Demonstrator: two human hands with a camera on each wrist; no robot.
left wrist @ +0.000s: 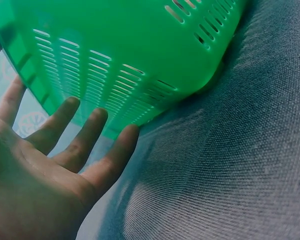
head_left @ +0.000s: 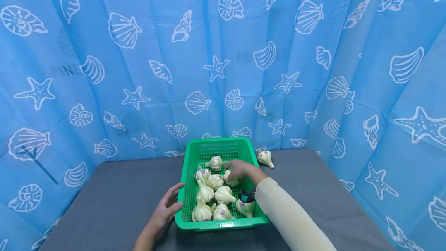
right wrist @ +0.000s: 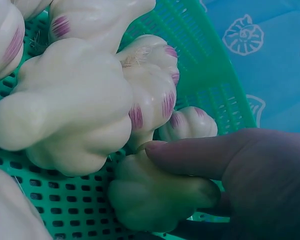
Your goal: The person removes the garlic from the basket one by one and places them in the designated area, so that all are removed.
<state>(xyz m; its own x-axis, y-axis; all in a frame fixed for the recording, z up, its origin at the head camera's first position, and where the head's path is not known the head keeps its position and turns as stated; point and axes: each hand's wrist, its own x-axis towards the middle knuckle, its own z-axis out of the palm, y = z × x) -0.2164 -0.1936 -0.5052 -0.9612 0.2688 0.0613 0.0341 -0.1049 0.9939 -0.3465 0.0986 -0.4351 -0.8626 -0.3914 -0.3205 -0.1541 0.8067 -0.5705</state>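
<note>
- Head view: right hand (head_left: 238, 169) is inside the green basket (head_left: 188, 193), fingers curled round one garlic bulb (head_left: 232, 180) near the basket's middle. Right wrist view confirms the grip: thumb (right wrist: 190, 155) laid over the held bulb (right wrist: 155, 197), which rests against its neighbours.
- Left hand (head_left: 167, 208) lies spread and flat against the basket's left outer wall; left wrist view shows straight fingers (left wrist: 97, 135) touching the slotted side, holding nothing.
- Risk: the held bulb sits touching a larger bulb (right wrist: 70, 115); lifting it could drag or roll adjacent bulbs, since the pile is loosely heaped.
- Risk: the bulbs look smooth and rounded; a hold by thumb and fingertips alone may slip, dropping the bulb back into the basket.
- Risk: the basket appears light; an upward snag could shift it on the grey tabletop (head_left: 115, 189) if the left hand's bracing is insufficient.
- One loose bulb (head_left: 266, 159) lies on the table just beyond the basket's far right corner, near the curtain (head_left: 104, 69); it could roll if knocked.
</note>
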